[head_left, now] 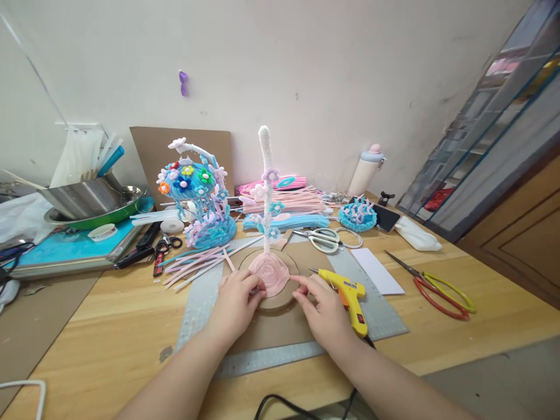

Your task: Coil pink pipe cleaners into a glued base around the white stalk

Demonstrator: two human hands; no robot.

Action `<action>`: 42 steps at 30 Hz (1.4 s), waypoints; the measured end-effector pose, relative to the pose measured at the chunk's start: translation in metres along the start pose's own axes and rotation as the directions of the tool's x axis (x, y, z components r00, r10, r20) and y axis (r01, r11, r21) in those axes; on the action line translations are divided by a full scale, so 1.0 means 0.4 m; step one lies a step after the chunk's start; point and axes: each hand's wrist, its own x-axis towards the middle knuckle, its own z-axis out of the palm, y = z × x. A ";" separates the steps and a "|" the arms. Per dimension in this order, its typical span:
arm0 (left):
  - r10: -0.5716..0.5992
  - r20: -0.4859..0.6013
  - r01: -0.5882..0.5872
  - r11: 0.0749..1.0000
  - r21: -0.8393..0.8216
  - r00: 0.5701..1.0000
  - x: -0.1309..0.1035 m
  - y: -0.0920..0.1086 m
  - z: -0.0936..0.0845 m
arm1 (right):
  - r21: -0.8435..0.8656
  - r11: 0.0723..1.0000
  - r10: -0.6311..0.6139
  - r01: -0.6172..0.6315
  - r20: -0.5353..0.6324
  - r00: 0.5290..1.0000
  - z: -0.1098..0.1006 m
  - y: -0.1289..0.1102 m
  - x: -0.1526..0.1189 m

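Note:
A pink coiled disc [269,274] lies on brown cardboard [297,326] inside a drawn circle. From its back edge rises an upright white fuzzy stem [267,157] with small purple, pink and blue flowers. My left hand [236,300] is at the disc's left edge, its fingers closed together against the pink coil. At the right edge, my right hand [321,306] has its index finger stretched out to touch the disc, with the thumb apart below it. A yellow glue gun [350,291] lies just right of my right hand.
A blue flowered piece [205,204] stands back left beside scissors [168,244] and loose pipe cleaners [196,265]. Behind are pink and blue bundles [284,204]. White-handled scissors [324,239], a white card [377,271], red-yellow scissors [437,291] and a bottle [365,169] are right.

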 end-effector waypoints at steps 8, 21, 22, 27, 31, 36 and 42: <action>-0.004 -0.001 0.004 1.000 -0.003 1.000 0.002 -0.002 0.001 | -0.009 1.000 -0.019 0.020 0.072 0.997 -0.002 -0.008 -0.001; -0.009 -0.009 0.009 1.000 -0.006 1.000 0.002 -0.004 0.005 | -0.328 0.927 -0.100 0.181 0.248 0.964 -0.001 -0.031 -0.004; -0.008 -0.010 0.008 1.000 -0.006 1.000 0.001 -0.005 0.005 | -0.309 0.934 -0.108 0.180 0.237 0.966 -0.001 -0.032 -0.005; -0.007 -0.012 0.007 1.000 -0.003 1.000 0.002 -0.005 0.006 | -0.336 0.920 -0.114 0.202 0.265 0.957 0.008 -0.036 -0.011; -0.009 -0.013 0.009 1.000 -0.004 1.000 0.005 -0.004 0.005 | -0.384 0.898 -0.108 0.215 0.281 0.954 0.014 -0.037 -0.014; -0.004 -0.009 0.004 1.000 -0.006 1.000 0.005 -0.007 0.005 | -0.346 0.919 -0.144 0.190 0.153 0.978 0.008 -0.043 -0.014; -0.005 -0.001 0.005 1.000 -0.009 1.000 0.003 -0.009 0.005 | -0.328 0.920 -0.156 0.214 0.195 0.968 0.008 -0.043 -0.015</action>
